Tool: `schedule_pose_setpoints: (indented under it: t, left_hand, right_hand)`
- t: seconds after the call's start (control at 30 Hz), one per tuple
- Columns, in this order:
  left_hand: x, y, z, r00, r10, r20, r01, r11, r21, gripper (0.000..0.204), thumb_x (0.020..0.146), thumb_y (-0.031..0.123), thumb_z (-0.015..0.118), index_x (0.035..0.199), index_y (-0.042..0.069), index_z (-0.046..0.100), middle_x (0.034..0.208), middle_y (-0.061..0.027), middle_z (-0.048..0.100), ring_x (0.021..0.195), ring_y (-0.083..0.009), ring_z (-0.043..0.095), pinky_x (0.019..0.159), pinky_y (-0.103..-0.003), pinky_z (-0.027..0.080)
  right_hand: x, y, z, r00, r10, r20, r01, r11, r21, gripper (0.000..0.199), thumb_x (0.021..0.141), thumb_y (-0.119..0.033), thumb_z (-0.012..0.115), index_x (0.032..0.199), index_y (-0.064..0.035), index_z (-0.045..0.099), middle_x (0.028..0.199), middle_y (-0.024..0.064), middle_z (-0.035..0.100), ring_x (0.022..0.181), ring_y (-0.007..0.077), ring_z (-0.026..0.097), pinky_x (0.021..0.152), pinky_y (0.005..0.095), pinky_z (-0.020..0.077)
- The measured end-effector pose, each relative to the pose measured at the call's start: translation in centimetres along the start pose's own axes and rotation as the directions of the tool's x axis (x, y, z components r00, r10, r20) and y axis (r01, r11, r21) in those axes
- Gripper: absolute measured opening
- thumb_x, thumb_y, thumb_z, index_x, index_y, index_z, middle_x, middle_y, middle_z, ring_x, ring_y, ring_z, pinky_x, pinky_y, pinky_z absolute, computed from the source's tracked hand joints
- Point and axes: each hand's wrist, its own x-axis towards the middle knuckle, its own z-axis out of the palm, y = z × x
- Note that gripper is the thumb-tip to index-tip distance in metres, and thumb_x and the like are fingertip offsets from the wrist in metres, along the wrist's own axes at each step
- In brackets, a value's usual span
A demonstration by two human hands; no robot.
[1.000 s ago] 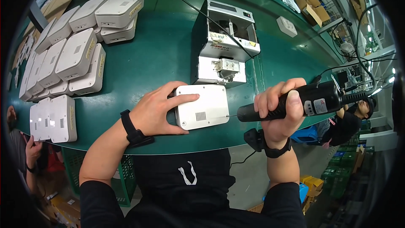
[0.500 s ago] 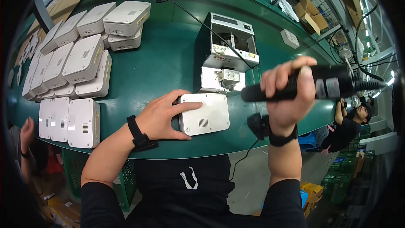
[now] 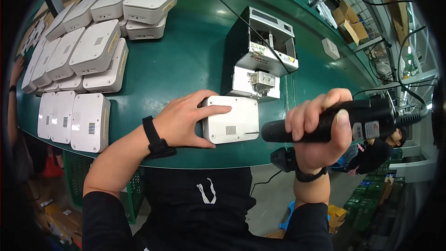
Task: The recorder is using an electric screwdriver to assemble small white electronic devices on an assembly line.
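Observation:
A white plastic box (image 3: 241,114) with rounded corners, a slotted vent and holes near its corners lies flat on the green table. My left hand (image 3: 183,118) grips it by the left side, index finger on top and thumb along the near edge. In my right hand (image 3: 320,146) is a black corded electric screwdriver (image 3: 369,114), held sideways with its nose toward the left. Its thin bit shows over the box's near right part; I cannot tell whether it touches. Just behind the box stands a black-and-white machine (image 3: 272,58), resembling a screw feeder.
Similar white boxes (image 3: 95,46) are stacked at the far left, with several more (image 3: 90,123) along the near left edge. A cable (image 3: 223,2) runs over the machine. A small white block (image 3: 330,48) lies far right. Other people are around the table, and a green crate (image 3: 76,172) stands below.
My right hand has lowered the screwdriver nearer to me, bringing its bit over the box. My left hand keeps its grip. The whole view has shifted slightly. A person's hand at far left has moved away.

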Motion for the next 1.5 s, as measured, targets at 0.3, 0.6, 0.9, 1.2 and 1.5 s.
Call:
schedule_pose_setpoints:
  t: [0.3, 0.6, 0.9, 1.2, 1.5]
  left_hand:
    - [-0.1, 0.2, 0.3, 1.000, 0.001, -0.007, -0.001, 1.000, -0.013, 0.080, 0.058, 0.031, 0.090, 0.131, 0.021, 0.059, 0.130, -0.0130, 0.052, 0.111, -0.0328, 0.059, 0.091, -0.041, 0.052]
    - [-0.2, -0.1, 0.7, 0.998, 0.031, -0.047, -0.033, 0.999, -0.033, 0.081, 0.059, 0.030, 0.090, 0.132, 0.020, 0.059, 0.131, -0.0139, 0.052, 0.110, -0.0335, 0.059, 0.090, -0.041, 0.052]
    - [-0.1, 0.1, 0.3, 0.999, 0.020, -0.030, -0.020, 1.000, -0.012, 0.077, 0.059, 0.034, 0.089, 0.130, 0.023, 0.060, 0.127, -0.0124, 0.053, 0.108, -0.0316, 0.060, 0.088, -0.041, 0.053]
    - [-0.1, 0.2, 0.2, 1.000, 0.005, 0.008, -0.005, 1.000, 0.001, 0.079, 0.061, 0.034, 0.088, 0.132, 0.025, 0.056, 0.129, -0.0123, 0.051, 0.109, -0.0327, 0.060, 0.090, -0.041, 0.053]
    - [-0.1, -0.2, 0.3, 1.000, -0.018, 0.009, 0.018, 0.999, -0.038, 0.077, 0.062, 0.036, 0.088, 0.132, 0.022, 0.058, 0.133, -0.0147, 0.052, 0.111, -0.0341, 0.060, 0.089, -0.042, 0.053]
  right_hand:
    - [-1.9, 1.2, 0.6, 0.999, 0.034, 0.042, -0.032, 0.998, -0.053, 0.033, 0.092, -0.038, 0.057, 0.101, -0.0099, 0.041, 0.065, 0.0041, 0.049, 0.046, 0.0153, 0.047, 0.050, 0.0332, 0.0439]
    - [-2.5, 1.9, 0.7, 0.995, 0.014, 0.096, -0.012, 0.999, -0.030, 0.033, 0.092, -0.036, 0.059, 0.099, -0.0100, 0.040, 0.065, 0.0046, 0.050, 0.047, 0.0155, 0.048, 0.051, 0.0337, 0.0444]
    - [2.3, 0.9, -0.6, 0.987, -0.147, -0.073, 0.149, 0.988, 0.033, 0.025, 0.095, -0.030, 0.055, 0.099, -0.0081, 0.044, 0.064, 0.0045, 0.048, 0.048, 0.0154, 0.047, 0.051, 0.0337, 0.0440]
    - [5.9, 2.0, -0.6, 0.980, -0.098, -0.174, 0.069, 0.984, -0.165, 0.021, 0.096, -0.027, 0.050, 0.096, -0.0069, 0.047, 0.063, 0.0038, 0.046, 0.046, 0.0154, 0.045, 0.050, 0.0335, 0.0430]
    - [-0.2, -1.0, 4.7, 0.994, 0.000, 0.112, -0.003, 1.000, 0.024, 0.035, 0.091, -0.037, 0.061, 0.104, -0.0100, 0.042, 0.063, 0.0043, 0.049, 0.046, 0.0174, 0.048, 0.053, 0.0346, 0.0451]
